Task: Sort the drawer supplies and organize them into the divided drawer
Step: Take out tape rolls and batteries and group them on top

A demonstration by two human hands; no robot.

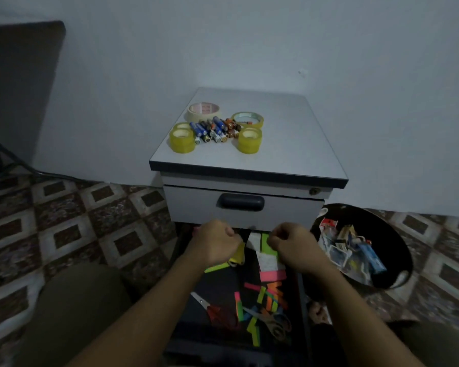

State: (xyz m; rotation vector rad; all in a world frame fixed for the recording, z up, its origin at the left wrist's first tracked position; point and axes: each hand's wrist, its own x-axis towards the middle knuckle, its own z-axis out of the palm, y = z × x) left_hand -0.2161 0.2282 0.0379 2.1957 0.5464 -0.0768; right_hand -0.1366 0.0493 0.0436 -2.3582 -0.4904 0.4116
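**Figure. Head view: both hands at the far end of the open drawer.**

The drawer (220, 284) is pulled out of the cabinet (289, 144) toward the person, so its long axis runs from the cabinet front to the person's lap. The left hand (215, 242) and right hand (292, 246) hang side by side but apart over its far end, just under the closed upper drawer (239, 202).

Both hands have curled fingers. A yellow pad (238, 255) shows at the inner edge of the left hand. The right fingertips are drawn together at the top of a green note (265, 245). Whether either hand actually grips its item cannot be told.

The paper lies in a column along the right half of the drawer. From far to near it holds the green note, a white sheet (269, 260), a pink note (272, 275) and a scatter of loose strips (272, 295), which lie at mixed angles. The right hand is directly over this column and is the nearer one to it.

Red scissors (215, 311) lie diagonally on the left half, on the left arm's side. A second pair (273, 321) lies among the strips. No dividers can be made out in the dim drawer.

Tapes (182, 140) and batteries (215, 129) sit grouped on the cabinet top. They are beyond and above the hands and left of centre, so they are somewhat nearer the left hand. A bin (398, 250) of scraps stands beside the cabinet on the right.

Judgement: the paper is being gathered. The next pick probably runs back along the right column, toward the person.
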